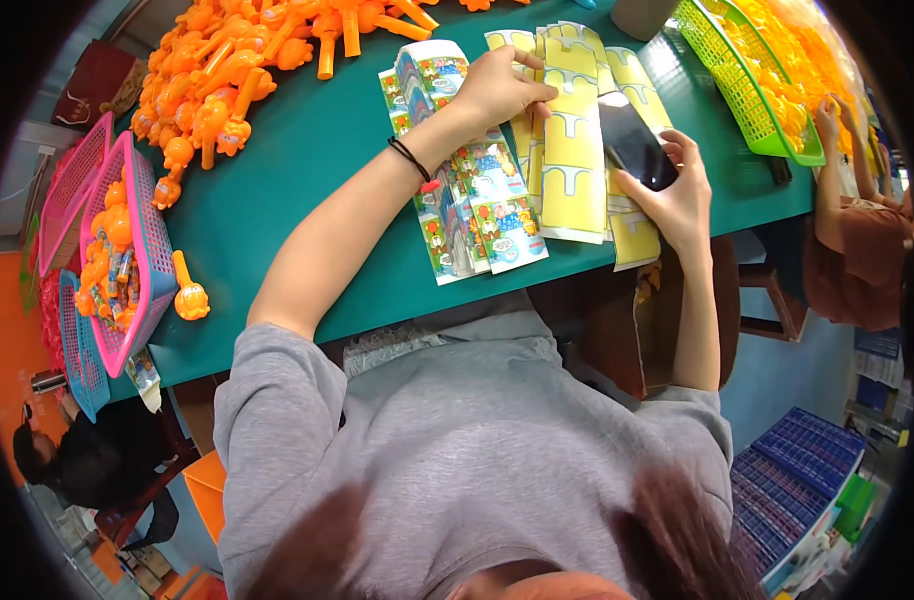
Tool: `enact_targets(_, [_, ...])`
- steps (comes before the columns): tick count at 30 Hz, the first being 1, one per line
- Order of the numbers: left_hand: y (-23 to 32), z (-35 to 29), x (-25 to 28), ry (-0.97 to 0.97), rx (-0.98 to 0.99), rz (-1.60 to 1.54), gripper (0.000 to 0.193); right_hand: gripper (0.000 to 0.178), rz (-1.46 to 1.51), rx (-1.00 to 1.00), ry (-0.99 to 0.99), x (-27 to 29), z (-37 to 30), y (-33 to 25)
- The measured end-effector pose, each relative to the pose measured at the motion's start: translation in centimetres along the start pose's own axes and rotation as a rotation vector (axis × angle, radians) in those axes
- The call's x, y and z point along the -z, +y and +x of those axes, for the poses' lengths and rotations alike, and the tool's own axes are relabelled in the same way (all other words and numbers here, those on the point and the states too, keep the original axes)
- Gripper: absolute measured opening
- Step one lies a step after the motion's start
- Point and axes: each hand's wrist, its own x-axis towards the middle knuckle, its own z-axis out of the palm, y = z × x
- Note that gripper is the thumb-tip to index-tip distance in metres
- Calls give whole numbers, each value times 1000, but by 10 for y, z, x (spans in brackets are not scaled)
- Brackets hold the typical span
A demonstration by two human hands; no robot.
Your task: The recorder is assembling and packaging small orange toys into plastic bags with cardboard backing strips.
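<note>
Head view, looking straight down over a grey-sleeved torso at a teal table [307,160]. Left hand [495,92] stretched out flat across the top of a fanned stack of colourful printed cards [477,200], fingers loosely together and curled down onto the yellow backing sheets [574,150] right beside them — pressing rather than gripping, nothing clamped. Black hair tie [411,158] round that wrist. Right hand [674,195] wrapped around a dark phone [637,145], fingers closed on its lower edge, phone tilted up over the right side of the yellow sheets and partly covering them. Printed cards and yellow sheets side by side at the table's near-middle, touching, a few yellow ones hanging over the near edge. Big heap of orange plastic toys [237,60] up at the far left of the table, well apart from both hands. Pink basket [155,240] at the left edge with more orange pieces inside, one loose orange toy [189,295] just beside it. Green basket [747,95] at the far right — also full of orange stuff — with another person's arm [832,190] next to it. Blue crates [792,475] down on the floor at the right.
</note>
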Motion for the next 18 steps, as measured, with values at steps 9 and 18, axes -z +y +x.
enact_targets(9, [-7, 13, -5, 197, -191, 549, 51, 70, 196, 43, -22, 19, 1, -5])
enact_targets(18, [54, -138, -3, -81, -357, 993, 40, 65, -12, 132, -209, -1, -3, -20])
